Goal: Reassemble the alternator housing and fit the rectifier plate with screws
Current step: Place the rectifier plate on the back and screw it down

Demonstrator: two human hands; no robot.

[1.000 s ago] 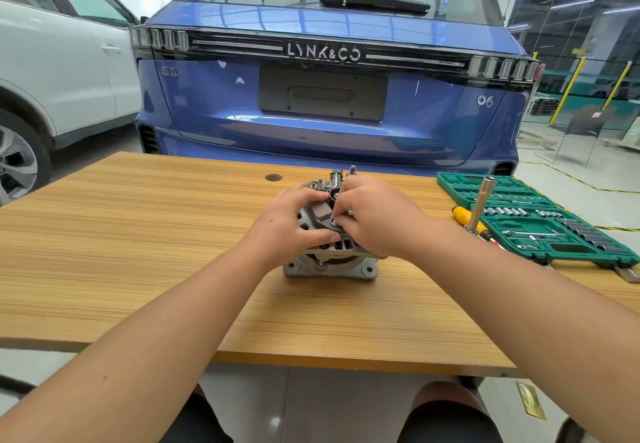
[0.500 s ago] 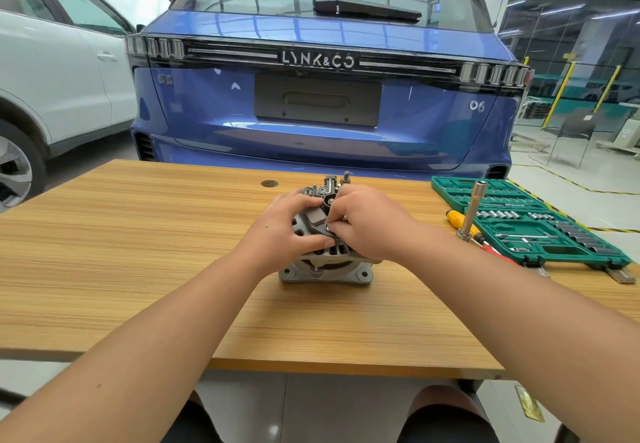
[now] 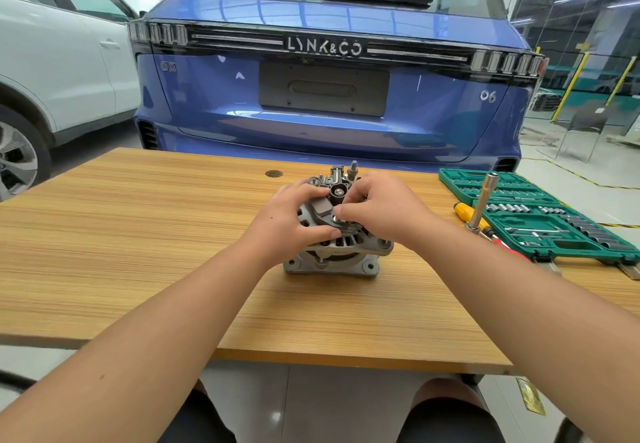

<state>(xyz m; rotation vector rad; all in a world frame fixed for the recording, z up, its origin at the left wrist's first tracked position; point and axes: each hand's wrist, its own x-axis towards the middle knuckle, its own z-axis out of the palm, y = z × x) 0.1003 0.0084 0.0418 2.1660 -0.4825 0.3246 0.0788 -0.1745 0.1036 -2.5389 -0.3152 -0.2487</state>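
on wood table (image 3: 138, 234), grey finned alternator (image 3: 332, 252) upright, both hands gripping top

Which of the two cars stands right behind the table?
The blue car, tail toward the table. The white car is off to the left, side-on.

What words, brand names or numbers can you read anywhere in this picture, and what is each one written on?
"LYNK&CO": raised silver letters on the dark light bar of the blue car's tailgate.
"06": silver digits on the blue tailgate's right side.
Small silver badge on the tailgate's left side: too blurred to read.
Grey metal alternator and open green plastic socket case: no legible markings.
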